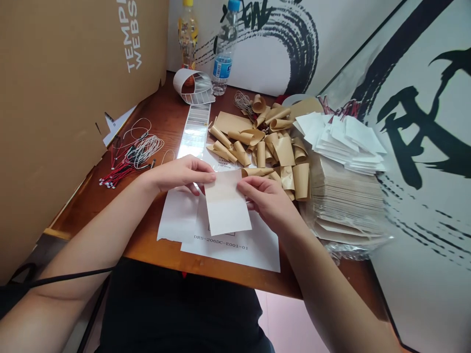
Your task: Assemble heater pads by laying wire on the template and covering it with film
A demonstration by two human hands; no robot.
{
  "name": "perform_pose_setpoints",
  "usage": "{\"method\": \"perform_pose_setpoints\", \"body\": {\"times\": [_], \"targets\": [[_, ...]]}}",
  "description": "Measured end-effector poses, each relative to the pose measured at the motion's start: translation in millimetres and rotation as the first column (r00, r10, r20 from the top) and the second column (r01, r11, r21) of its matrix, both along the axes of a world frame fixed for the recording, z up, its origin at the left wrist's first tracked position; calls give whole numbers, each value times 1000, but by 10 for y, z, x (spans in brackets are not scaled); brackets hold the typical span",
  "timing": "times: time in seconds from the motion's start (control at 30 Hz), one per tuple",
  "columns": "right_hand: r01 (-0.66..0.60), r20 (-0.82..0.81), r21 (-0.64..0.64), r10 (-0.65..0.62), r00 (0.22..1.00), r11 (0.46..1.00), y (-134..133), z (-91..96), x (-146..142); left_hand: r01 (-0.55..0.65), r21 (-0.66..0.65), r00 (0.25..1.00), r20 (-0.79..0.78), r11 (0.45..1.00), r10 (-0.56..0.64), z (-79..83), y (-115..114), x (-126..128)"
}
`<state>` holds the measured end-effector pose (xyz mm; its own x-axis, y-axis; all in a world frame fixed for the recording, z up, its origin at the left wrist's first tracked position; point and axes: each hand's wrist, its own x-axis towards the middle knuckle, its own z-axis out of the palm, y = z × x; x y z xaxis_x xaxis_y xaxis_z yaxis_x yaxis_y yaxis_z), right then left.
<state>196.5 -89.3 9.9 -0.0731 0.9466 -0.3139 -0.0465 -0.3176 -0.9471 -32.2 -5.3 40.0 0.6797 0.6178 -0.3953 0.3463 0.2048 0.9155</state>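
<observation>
My left hand (182, 173) and my right hand (267, 196) pinch the two upper corners of a small white paper piece (227, 205), holding it just above the printed white sheets (257, 247) on the wooden table (162, 122). Both hands have their fingers closed on its top edge. Right behind the paper lies a heap of curled tan backing strips (274, 147). A tall stack of white and tan paper pieces (348, 191) stands to the right of my right hand.
A bundle of red, black and white wires (130, 154) lies at the left. A strip of silver labels (195, 125) runs back to its roll (193, 86). Two bottles (222, 49) stand at the far edge. A cardboard wall (66, 98) closes the left side.
</observation>
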Motion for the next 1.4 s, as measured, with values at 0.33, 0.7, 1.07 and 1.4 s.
{"method": "perform_pose_setpoints", "body": {"times": [0.33,0.7,1.07,1.4], "targets": [[-62,174,33,55,983,998,-40,52,162,-68,-25,997,43,997,69,-60,-59,108],[30,108,-12,-28,994,999,-270,62,357,-169,104,984,83,980,160,-57,-160,185],[237,-102,-160,-255,962,958,-417,103,348,48,291,979,175,956,-102,44,-206,161],[183,-110,-286,-222,969,941,-571,-80,175,145,350,976,104,925,-192,38,-205,151]]}}
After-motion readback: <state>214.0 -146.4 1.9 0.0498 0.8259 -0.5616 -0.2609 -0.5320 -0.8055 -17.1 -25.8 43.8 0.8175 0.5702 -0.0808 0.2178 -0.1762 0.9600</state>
